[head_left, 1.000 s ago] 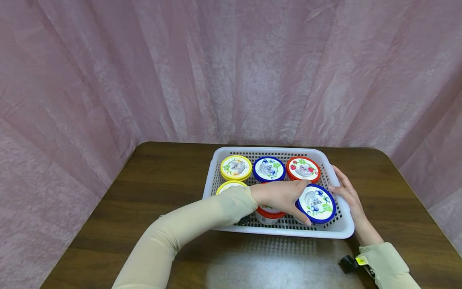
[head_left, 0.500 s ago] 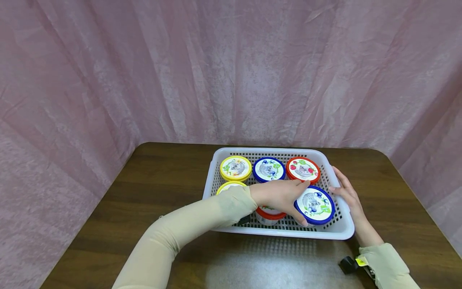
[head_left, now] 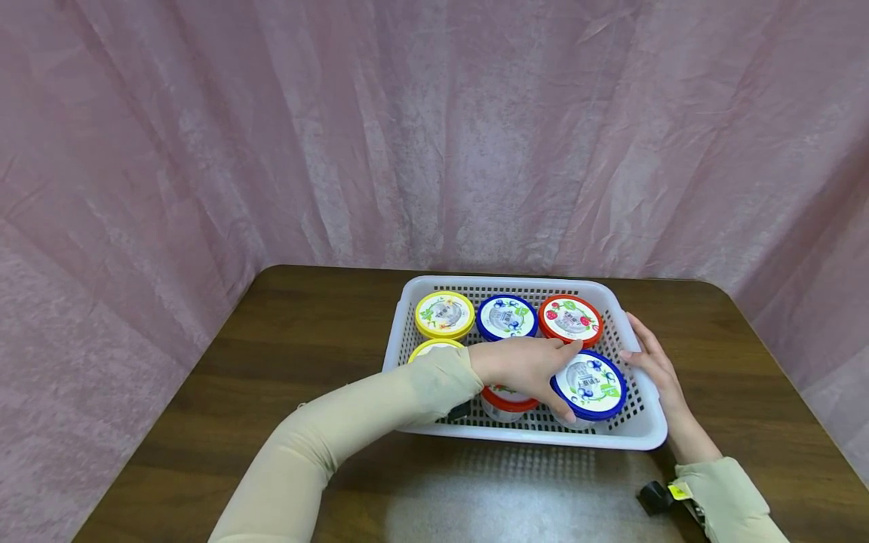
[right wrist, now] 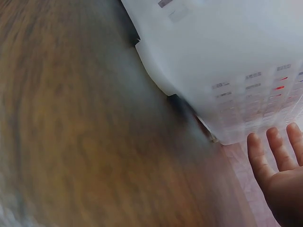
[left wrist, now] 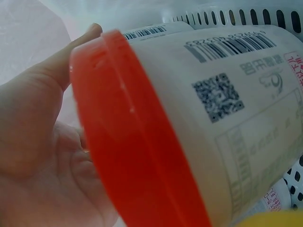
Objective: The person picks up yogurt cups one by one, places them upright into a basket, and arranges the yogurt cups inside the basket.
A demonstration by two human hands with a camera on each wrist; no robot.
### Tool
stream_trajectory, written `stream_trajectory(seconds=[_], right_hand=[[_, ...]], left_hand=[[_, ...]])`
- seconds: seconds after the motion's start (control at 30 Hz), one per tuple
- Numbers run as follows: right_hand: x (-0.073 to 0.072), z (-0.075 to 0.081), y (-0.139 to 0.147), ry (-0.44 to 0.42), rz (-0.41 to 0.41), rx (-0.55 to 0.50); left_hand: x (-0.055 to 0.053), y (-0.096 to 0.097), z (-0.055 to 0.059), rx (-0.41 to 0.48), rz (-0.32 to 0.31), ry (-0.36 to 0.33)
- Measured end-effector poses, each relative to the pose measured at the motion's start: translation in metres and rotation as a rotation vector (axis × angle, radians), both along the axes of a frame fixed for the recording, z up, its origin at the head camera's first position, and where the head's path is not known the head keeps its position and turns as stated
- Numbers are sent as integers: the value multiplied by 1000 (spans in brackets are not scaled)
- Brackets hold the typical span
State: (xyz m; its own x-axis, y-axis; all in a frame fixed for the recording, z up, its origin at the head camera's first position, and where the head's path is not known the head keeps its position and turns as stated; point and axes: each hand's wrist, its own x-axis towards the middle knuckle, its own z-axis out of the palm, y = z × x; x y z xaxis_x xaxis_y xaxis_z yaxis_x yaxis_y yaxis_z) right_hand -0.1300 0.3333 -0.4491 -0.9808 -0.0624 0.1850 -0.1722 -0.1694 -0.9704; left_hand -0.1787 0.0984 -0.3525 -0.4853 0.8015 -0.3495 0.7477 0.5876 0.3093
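Note:
A white plastic basket (head_left: 652, 422) holds several round tubs with fruit drawings on their lids. My left hand (head_left: 526, 369) reaches in and holds the blue-lidded tub (head_left: 589, 386) at the front right, thumb at its near side and fingertips at its far side. Under that wrist is a red-lidded tub (head_left: 508, 403), partly covered; its red lid (left wrist: 132, 132) blocks much of the left hand (left wrist: 42, 123) in the left wrist view. My right hand (head_left: 658, 377) grips the basket's right rim, thumb over the edge, fingers (right wrist: 258, 158) along the outside wall.
The back row has a yellow-lidded tub (head_left: 444, 314), another blue-lidded tub (head_left: 506, 317) and a red-lidded tub (head_left: 570, 318). Another yellow-lidded tub (head_left: 434, 347) sits front left, partly under the sleeve. The basket stands on a brown wooden table (head_left: 305, 324) before a pink curtain (head_left: 434, 136).
The front-right blue-lidded tub has shifted slightly left in my left hand, toward the red-lidded tub, and sits more level. My right hand stays at the rim.

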Motion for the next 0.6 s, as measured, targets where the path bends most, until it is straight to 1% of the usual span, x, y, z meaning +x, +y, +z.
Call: stream_trajectory(seconds=[0.17, 0.3, 0.47, 0.6], right_hand=[[-1, 0, 0, 7, 4, -8], [-1, 0, 0, 10, 9, -16], [-1, 0, 0, 5, 9, -13], [0, 0, 0, -13, 3, -12]], left_hand=[[0, -3, 3, 9, -15, 7], [2, -7, 8, 14, -11, 9], [5, -13, 14, 35, -19, 60], [5, -19, 19, 58, -24, 81]])
